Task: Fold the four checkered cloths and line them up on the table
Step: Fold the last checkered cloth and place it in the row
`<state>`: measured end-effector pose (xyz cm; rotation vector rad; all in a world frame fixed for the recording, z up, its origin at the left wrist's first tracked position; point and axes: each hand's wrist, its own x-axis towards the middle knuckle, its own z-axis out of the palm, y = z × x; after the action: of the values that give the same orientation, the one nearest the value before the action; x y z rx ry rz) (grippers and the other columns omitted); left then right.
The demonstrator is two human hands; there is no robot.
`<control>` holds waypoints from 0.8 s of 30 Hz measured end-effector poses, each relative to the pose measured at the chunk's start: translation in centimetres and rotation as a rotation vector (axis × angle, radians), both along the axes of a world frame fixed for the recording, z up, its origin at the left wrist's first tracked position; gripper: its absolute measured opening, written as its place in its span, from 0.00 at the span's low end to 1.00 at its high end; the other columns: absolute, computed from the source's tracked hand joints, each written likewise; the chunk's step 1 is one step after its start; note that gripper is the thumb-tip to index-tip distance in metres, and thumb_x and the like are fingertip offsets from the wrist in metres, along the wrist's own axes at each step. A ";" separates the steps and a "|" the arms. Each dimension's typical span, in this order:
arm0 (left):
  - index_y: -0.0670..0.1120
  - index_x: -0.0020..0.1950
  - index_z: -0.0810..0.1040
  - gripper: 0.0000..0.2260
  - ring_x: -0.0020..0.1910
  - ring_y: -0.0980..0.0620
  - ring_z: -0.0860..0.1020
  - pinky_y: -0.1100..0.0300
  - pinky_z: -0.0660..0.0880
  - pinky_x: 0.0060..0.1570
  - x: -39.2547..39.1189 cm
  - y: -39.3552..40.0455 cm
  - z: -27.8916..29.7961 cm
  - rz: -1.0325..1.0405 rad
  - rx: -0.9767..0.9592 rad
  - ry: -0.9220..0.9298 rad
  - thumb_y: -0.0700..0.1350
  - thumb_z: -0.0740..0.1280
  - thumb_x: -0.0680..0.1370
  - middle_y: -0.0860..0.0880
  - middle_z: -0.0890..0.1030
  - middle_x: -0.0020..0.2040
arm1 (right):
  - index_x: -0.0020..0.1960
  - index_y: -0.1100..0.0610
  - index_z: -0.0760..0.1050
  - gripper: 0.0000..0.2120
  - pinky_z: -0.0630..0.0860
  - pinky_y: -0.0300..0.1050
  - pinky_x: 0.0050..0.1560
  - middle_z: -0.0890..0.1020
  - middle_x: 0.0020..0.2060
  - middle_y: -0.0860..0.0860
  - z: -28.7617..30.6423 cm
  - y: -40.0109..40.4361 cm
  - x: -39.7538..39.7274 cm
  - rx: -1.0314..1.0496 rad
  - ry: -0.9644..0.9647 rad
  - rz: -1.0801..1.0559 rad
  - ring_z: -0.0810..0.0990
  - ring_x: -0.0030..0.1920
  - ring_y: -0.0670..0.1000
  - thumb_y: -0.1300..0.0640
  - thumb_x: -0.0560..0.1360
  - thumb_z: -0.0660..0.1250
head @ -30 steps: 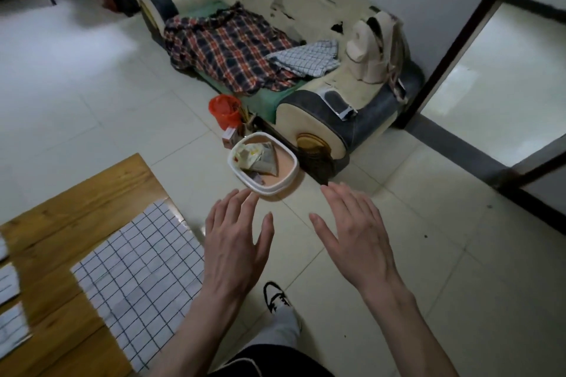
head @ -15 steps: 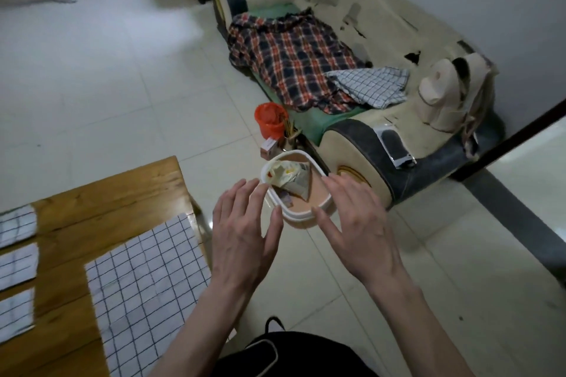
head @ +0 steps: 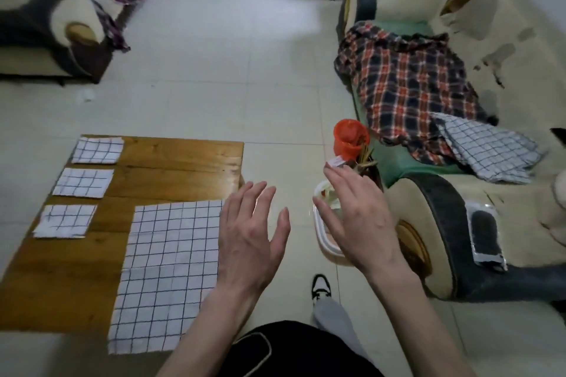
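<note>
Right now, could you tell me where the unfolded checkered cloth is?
The unfolded checkered cloth lies flat on the wooden table's near right part, right of the three folded cloths, beside the left hand.

Showing white cloths [head: 167, 272] gridded with dark lines, a red-and-navy plaid shirt [head: 407, 85], an orange cup [head: 350, 139].

Bare wood lies between the folded cloths [head: 82, 182] and the spread cloth [head: 170, 272].
</note>
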<state>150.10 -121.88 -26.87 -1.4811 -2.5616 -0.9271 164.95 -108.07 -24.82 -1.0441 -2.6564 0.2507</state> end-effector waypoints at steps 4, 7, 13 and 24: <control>0.42 0.70 0.79 0.19 0.73 0.45 0.73 0.45 0.70 0.72 0.5 2.6 0.2 0.150 -0.018 0.015 0.51 0.64 0.84 0.45 0.79 0.69 | 0.77 0.57 0.70 0.27 0.68 0.59 0.75 0.76 0.73 0.53 -0.4 4.6 -1.1 -0.012 0.009 0.133 0.71 0.76 0.54 0.41 0.85 0.58; 0.43 0.71 0.78 0.20 0.73 0.46 0.72 0.45 0.69 0.73 1.1 4.3 0.6 0.266 -0.066 0.022 0.52 0.64 0.84 0.46 0.79 0.70 | 0.77 0.56 0.71 0.27 0.68 0.58 0.75 0.76 0.73 0.53 -0.5 7.5 -1.9 -0.027 0.020 0.243 0.71 0.76 0.54 0.41 0.85 0.59; 0.44 0.73 0.76 0.22 0.74 0.45 0.73 0.43 0.70 0.73 1.8 4.6 0.8 0.511 -0.099 0.011 0.56 0.59 0.85 0.45 0.78 0.71 | 0.77 0.56 0.70 0.26 0.64 0.53 0.78 0.75 0.73 0.53 -0.6 10.4 -5.4 -0.054 0.067 0.476 0.70 0.77 0.54 0.43 0.85 0.60; 0.43 0.72 0.78 0.22 0.73 0.46 0.74 0.42 0.72 0.71 1.0 -1.6 -0.4 0.986 -0.139 -0.029 0.56 0.59 0.85 0.46 0.80 0.69 | 0.75 0.56 0.72 0.27 0.67 0.55 0.76 0.77 0.72 0.53 -1.3 5.4 -14.2 -0.109 0.077 0.891 0.71 0.76 0.54 0.40 0.85 0.57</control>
<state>151.10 -123.51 -27.31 -0.0761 -2.8454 -0.5992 150.75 -102.66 -26.10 0.1967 -2.8714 0.5885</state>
